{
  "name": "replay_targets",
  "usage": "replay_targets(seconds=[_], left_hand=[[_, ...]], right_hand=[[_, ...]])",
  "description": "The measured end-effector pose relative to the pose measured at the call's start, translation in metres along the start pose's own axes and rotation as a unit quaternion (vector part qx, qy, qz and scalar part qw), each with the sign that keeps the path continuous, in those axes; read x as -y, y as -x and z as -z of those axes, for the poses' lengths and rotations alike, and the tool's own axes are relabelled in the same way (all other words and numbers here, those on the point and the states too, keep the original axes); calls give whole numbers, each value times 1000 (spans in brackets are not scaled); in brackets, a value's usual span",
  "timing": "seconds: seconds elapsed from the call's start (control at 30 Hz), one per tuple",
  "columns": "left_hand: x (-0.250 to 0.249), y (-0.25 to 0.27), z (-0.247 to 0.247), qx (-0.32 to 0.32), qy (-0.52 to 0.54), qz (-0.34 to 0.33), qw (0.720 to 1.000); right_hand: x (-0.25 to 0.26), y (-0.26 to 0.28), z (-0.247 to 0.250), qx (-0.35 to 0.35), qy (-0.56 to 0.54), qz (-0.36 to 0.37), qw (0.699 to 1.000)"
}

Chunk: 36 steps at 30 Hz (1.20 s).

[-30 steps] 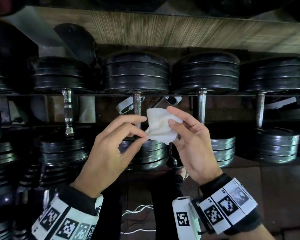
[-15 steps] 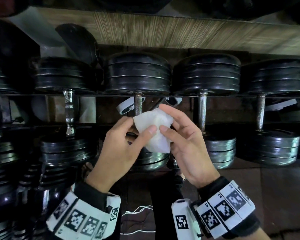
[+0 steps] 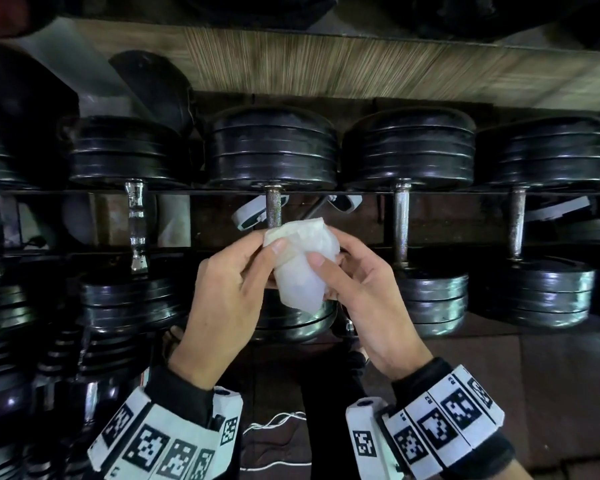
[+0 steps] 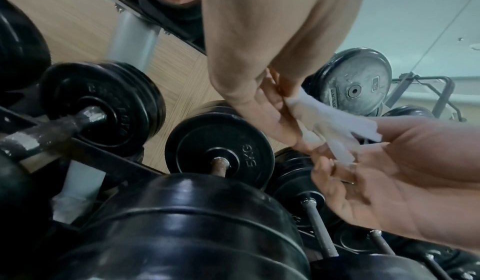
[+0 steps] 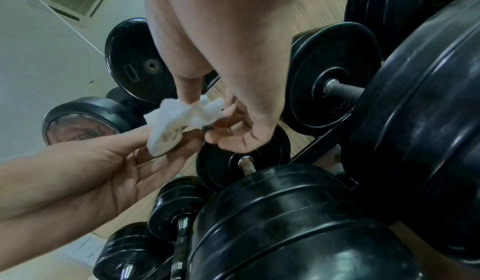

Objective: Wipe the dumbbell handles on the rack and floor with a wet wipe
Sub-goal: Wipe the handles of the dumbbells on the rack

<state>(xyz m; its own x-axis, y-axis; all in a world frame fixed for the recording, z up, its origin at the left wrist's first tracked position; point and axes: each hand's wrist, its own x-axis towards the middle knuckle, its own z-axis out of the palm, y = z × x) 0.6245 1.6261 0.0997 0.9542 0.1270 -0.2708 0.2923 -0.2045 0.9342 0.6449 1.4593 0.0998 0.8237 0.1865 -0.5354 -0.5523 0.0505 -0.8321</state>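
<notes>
**Item:** white, crumpled wet wipe (image 3: 302, 268).

**Location:** in the air in front of the black metal dumbbell rack (image 3: 187, 192), bunched between both hands.

**Left hand** (image 3: 229, 306): pinching the wipe's upper left edge, back of the hand toward the head camera.

**Right hand** (image 3: 368, 306): thumb pressed on the wipe's front, fingers curled behind it. Hands close together, almost touching, both clamped on the same wipe.

**Target:** dull, rust-flecked steel dumbbell handle (image 3: 273, 211), spanning the gap between the stacked black far plates (image 3: 272, 147) and the shinier near plates (image 3: 291, 320) below the hands.

**Bearing from hands:** straight ahead, directly beyond the wipe's top edge. Contact between wipe and steel: cannot tell, since the wipe hides the lower part of the bar.

**Long axis:** running away from the person, front to back across the rack, vertical in the head view. Likely stroke therefore a push and pull along that line, wipe wrapped round the bar.

**Nearer hand:** left, by judgement, lined up under the handle, with the right hand offset toward the neighbouring grey steel handle (image 3: 400, 223).
</notes>
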Motion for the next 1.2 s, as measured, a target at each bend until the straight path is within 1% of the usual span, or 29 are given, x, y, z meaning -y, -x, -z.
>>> replay_targets(seconds=[0.1, 0.17, 0.27, 0.37, 0.43, 0.5, 0.57, 0.63, 0.73, 0.83, 0.9, 1.03, 1.13, 1.2], left_hand=[[5, 0, 3, 11, -44, -4, 999], [5, -2, 7, 20, -35, -3, 999], [2, -1, 11, 47, 32, 11, 998], [2, 1, 12, 50, 100, 38, 993], [4, 3, 10, 53, 156, 73, 984], [5, 4, 10, 61, 205, 109, 971], [6, 4, 12, 80, 227, 126, 962], [7, 4, 15, 98, 220, 121, 963], [9, 4, 18, 105, 173, 99, 974], [9, 3, 20, 113, 117, 79, 983], [7, 3, 20, 112, 105, 79, 985], [7, 4, 17, 72, 111, 84, 988], [11, 4, 14, 25, 53, 63, 996], [12, 4, 10, 15, 26, 46, 998]], right_hand=[[3, 2, 0, 37, 26, -11, 999], [3, 2, 0, 41, 29, -9, 999], [1, 0, 1, 27, 32, 5, 999], [0, -2, 2, 7, -8, 6, 1000], [0, -2, 0, 9, -31, -2, 999], [0, -1, -2, 8, -26, -7, 1000], [-1, 0, -2, 6, -12, -17, 1000], [1, 1, -3, 11, -3, -25, 1000], [3, 3, -1, 19, 2, -38, 999], [4, 5, -2, 39, 27, -28, 998], [3, 3, -1, 31, 27, -25, 999], [0, 0, -4, 2, 20, -34, 999], [-3, 2, -7, -7, 5, -56, 998], [-6, 5, -12, 6, 7, -81, 997]])
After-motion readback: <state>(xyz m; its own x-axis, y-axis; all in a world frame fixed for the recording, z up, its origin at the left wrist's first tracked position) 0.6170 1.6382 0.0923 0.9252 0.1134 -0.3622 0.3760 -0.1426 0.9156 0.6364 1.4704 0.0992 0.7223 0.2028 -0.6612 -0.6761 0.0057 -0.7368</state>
